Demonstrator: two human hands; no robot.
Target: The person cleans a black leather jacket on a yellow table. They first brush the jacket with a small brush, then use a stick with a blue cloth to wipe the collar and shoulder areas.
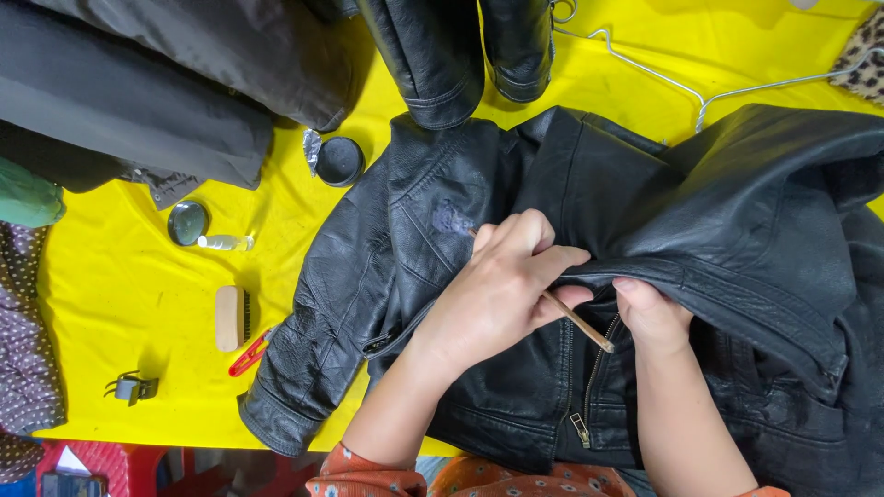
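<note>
A black leather jacket (516,184) lies spread on a yellow cloth (129,294). My left hand (497,290) is closed around a thin wooden-handled brush (580,322). The brush tip rests at a pale purple smear (450,219) on the jacket's shoulder area, and the handle end sticks out toward the zip. My right hand (649,313) grips a folded edge of the jacket just right of the brush handle, thumb on top, with the fingers hidden under the leather.
Left of the jacket lie an open round tin (340,161), its lid (188,223), a small bottle (224,242), a wooden brush (230,317), a red-handled tool (250,352) and a clip (134,387). Dark garments (138,83) and a wire hanger (700,97) lie at the top.
</note>
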